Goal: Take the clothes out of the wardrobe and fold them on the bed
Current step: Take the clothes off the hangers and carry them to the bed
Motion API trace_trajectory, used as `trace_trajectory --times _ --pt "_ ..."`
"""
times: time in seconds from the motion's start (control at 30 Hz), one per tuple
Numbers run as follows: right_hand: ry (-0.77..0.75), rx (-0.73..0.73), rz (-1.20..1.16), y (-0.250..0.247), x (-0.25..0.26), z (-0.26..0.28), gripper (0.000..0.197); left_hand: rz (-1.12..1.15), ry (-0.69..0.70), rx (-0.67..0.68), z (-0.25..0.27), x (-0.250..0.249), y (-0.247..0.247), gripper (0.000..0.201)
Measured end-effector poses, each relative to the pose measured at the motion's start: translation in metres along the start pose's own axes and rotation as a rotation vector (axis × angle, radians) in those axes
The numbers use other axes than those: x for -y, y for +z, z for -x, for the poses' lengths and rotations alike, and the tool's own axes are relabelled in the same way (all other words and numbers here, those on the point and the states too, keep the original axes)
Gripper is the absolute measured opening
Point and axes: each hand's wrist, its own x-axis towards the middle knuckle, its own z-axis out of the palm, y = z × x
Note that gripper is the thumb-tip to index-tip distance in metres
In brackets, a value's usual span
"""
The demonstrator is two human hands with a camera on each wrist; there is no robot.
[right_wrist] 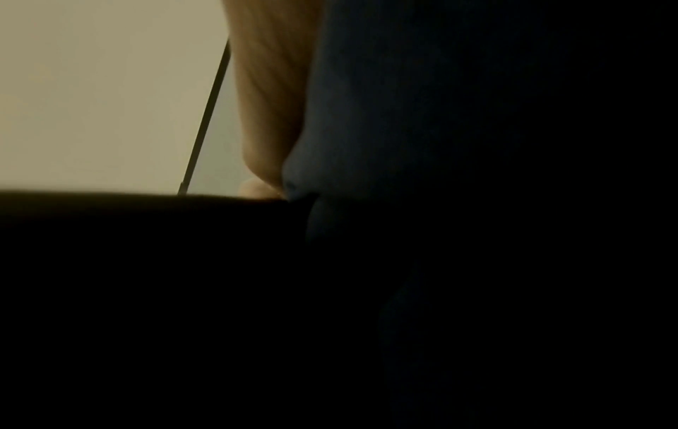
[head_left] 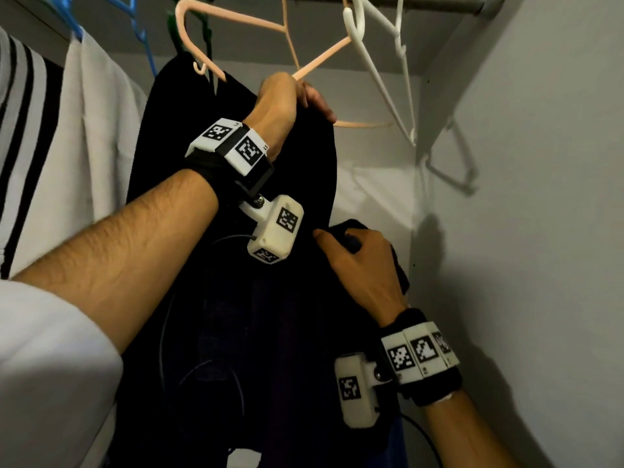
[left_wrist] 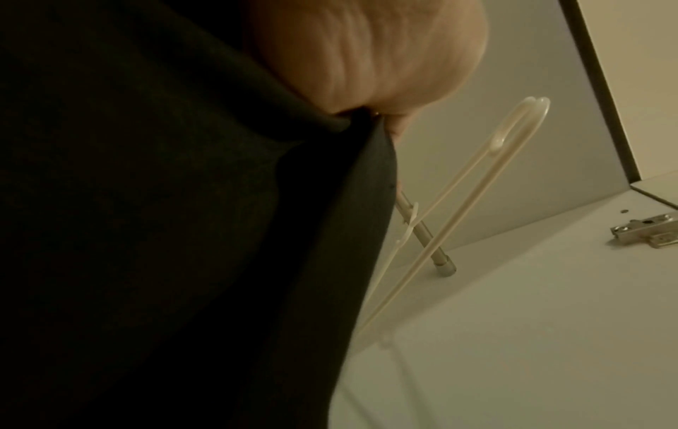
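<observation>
A black garment [head_left: 189, 136] hangs in the wardrobe on a peach hanger [head_left: 236, 20] under the rail [head_left: 439, 1]. My left hand [head_left: 287, 99] is raised and grips the garment's top edge together with the hanger's lower right arm. In the left wrist view the hand [left_wrist: 366, 58] bunches the black cloth [left_wrist: 183, 232]. Lower down, my right hand [head_left: 354, 261] grips a fold of dark cloth at the garment's right side. The right wrist view is mostly dark, showing the hand [right_wrist: 268, 101] beside dark blue fabric [right_wrist: 366, 116].
A white garment [head_left: 91, 130] and a black-and-white striped one [head_left: 23, 130] hang to the left on blue hangers [head_left: 141, 32]. An empty white hanger [head_left: 381, 52] hangs on the right. The wardrobe's side wall [head_left: 540, 197] stands close on the right, with a door hinge [left_wrist: 645, 229] on it.
</observation>
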Motion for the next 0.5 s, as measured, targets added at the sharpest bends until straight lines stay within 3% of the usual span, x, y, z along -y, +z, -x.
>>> trace_trajectory --times 0.13,0.27,0.5 --pt "0.093 0.039 -0.118 -0.005 0.027 -0.018 0.064 0.028 0.021 0.002 0.001 -0.001 0.003 0.036" --pt "0.098 0.095 0.004 -0.004 0.043 -0.049 0.059 0.011 0.029 0.012 0.003 -0.004 0.003 0.026" --pt "0.055 -0.09 0.232 -0.008 0.064 -0.092 0.059 -0.018 0.052 0.026 0.0 -0.003 0.0 0.031"
